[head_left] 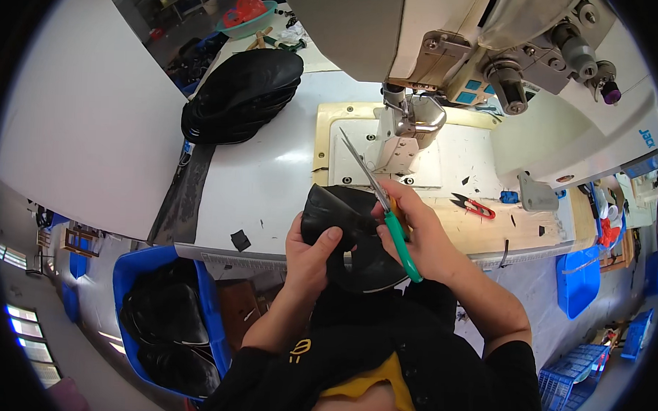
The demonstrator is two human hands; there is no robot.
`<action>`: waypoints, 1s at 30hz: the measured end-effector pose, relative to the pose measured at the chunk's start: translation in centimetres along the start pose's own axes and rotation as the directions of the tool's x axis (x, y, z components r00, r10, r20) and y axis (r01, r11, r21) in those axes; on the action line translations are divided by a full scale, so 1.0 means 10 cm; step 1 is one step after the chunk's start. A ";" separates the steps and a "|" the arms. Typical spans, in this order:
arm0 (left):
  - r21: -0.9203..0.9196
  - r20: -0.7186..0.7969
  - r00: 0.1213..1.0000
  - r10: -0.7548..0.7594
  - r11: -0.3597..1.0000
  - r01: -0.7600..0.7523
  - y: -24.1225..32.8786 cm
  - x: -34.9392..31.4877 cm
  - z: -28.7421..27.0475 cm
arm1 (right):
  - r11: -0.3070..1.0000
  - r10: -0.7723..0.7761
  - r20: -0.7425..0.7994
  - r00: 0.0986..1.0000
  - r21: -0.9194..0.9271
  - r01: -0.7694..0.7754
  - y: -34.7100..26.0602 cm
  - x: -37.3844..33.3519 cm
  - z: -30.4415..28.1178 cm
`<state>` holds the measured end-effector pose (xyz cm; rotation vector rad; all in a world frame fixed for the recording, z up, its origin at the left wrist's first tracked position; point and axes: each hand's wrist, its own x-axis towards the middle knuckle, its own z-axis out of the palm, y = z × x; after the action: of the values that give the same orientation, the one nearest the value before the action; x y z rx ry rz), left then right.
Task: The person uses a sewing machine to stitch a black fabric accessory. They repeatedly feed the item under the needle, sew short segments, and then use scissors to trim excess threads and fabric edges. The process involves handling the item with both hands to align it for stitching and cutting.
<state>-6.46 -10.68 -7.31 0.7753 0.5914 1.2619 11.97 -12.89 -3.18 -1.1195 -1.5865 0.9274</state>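
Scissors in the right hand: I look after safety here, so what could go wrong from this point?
The scissors, held in the right hand, are sharply pointed and close to the black piece, so a slip might scratch it. The left hand grips that piece nearby and could be nicked. The red snips lie on the tabletop beyond the right hand; a sweep of that arm might catch them.
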 end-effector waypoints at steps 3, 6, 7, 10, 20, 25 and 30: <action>0.107 0.004 1.000 0.023 0.994 -0.023 -0.06 -0.02 -0.01 | 0.997 -0.010 0.021 1.000 -0.075 0.011 -0.03 -0.01 0.01; 0.209 -0.043 0.994 0.099 0.974 -0.088 -0.09 -0.02 0.06 | 0.982 -0.042 0.018 0.999 -0.186 0.045 -0.13 -0.02 0.01; 0.238 -0.066 0.989 0.133 0.965 -0.114 -0.08 0.00 0.09 | 0.978 -0.079 -0.004 0.997 -0.194 0.076 -0.10 -0.04 0.01; 0.234 -0.264 0.953 0.147 0.969 -0.084 -0.01 0.21 -0.13 | 0.968 -0.131 -0.115 0.985 -0.228 0.103 -0.09 -0.19 -0.14; -0.013 -0.016 0.997 0.074 0.997 -0.074 0.12 0.03 -0.16 | 0.846 0.035 0.178 0.983 -0.529 0.066 -0.10 -0.37 -0.52; -0.086 -0.005 1.000 0.017 0.996 -0.017 0.05 -0.01 -0.10 | 0.805 -0.091 0.202 0.975 -0.561 0.191 -0.08 -0.32 -0.39; -0.111 0.000 1.000 0.031 0.993 -0.031 0.04 -0.02 -0.10 | 0.691 -0.170 0.216 0.962 -0.670 0.272 -0.11 -0.29 -0.39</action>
<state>-7.49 -10.66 -7.65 0.6953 0.5047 1.3112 15.87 -15.75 -1.87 -1.3329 -2.2274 0.2136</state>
